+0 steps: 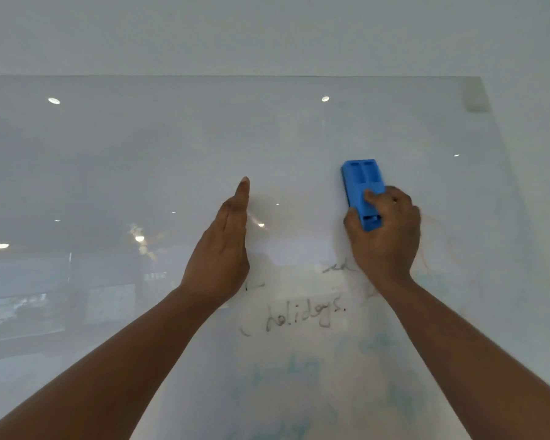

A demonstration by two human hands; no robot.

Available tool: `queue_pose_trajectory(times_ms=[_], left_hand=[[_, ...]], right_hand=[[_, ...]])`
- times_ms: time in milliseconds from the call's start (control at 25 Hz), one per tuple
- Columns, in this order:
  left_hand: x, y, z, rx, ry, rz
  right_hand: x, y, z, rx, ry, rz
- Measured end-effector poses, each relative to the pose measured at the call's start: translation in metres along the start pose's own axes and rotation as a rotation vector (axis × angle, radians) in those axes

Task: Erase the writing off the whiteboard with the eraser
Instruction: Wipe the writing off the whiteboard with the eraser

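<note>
My forearms fill the bottom of the frame. Right hand (383, 230) is clamped on the eraser (362, 188), right of centre, long axis near vertical on the whiteboard (140, 154). Remaining writing (305, 315) lies below that grip, lower centre. Left hand (223, 249) is flat, fingers together, holding nothing.

word on whiteboard (394, 128): "holidays." (305, 315) in dark marker, sits below and between the left hand (223, 249) and right hand (385, 230)
scraps above it: dark strokes near the right wrist, can't read em
teal smudges lower down: unreadable
</note>
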State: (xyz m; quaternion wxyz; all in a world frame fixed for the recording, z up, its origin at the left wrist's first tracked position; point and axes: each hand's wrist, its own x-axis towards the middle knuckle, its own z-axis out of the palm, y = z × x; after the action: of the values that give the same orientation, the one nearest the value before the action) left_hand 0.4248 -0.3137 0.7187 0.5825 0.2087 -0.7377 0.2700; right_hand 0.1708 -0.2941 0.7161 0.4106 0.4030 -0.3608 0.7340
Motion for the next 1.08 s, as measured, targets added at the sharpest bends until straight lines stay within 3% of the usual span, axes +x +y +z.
queue_pose_trajectory(times_ms=[80, 200, 240, 360, 400, 560, 600, 720, 760, 840, 920, 960, 1080], left_hand=[[0.009, 0.007, 0.009, -0.066, 0.009, 0.0], [0.022, 0.013, 0.018, -0.101, -0.032, -0.048], [0.025, 0.011, 0.02, -0.103, -0.032, -0.043], [0.025, 0.007, 0.021, -0.117, -0.003, -0.016], [0.025, 0.006, 0.022, -0.112, 0.003, -0.018], [0.024, 0.008, 0.024, -0.145, 0.022, -0.064], [0.024, 0.007, 0.023, -0.159, 0.024, -0.072], [0.023, 0.008, 0.021, -0.181, 0.032, -0.102], [0.023, 0.01, 0.022, -0.179, 0.029, -0.104], [0.021, 0.012, 0.02, -0.167, 0.029, -0.106], [0.02, 0.01, 0.016, -0.158, 0.036, -0.12], [0.019, 0.01, 0.017, -0.162, 0.043, -0.12], [0.015, 0.012, 0.019, -0.168, 0.076, -0.134]], right_hand=[[-0.01, -0.006, 0.008, 0.062, 0.006, -0.009], [-0.031, -0.003, 0.002, 0.088, -0.188, -0.33], [-0.02, 0.015, -0.006, 0.073, -0.172, -0.317], [0.02, 0.06, -0.027, 0.023, 0.067, 0.104], [0.018, 0.056, -0.026, 0.017, 0.082, 0.144], [-0.023, 0.035, -0.021, 0.005, -0.121, -0.247], [-0.012, 0.047, -0.027, -0.004, -0.102, -0.207], [0.021, 0.059, -0.029, 0.006, 0.11, 0.218], [0.017, 0.046, -0.022, -0.015, 0.12, 0.231], [-0.013, 0.01, -0.008, 0.007, -0.018, -0.024], [-0.024, 0.018, -0.012, 0.045, -0.135, -0.256], [-0.01, 0.036, -0.021, 0.06, -0.111, -0.244], [0.03, 0.068, -0.036, 0.045, 0.128, 0.232]])
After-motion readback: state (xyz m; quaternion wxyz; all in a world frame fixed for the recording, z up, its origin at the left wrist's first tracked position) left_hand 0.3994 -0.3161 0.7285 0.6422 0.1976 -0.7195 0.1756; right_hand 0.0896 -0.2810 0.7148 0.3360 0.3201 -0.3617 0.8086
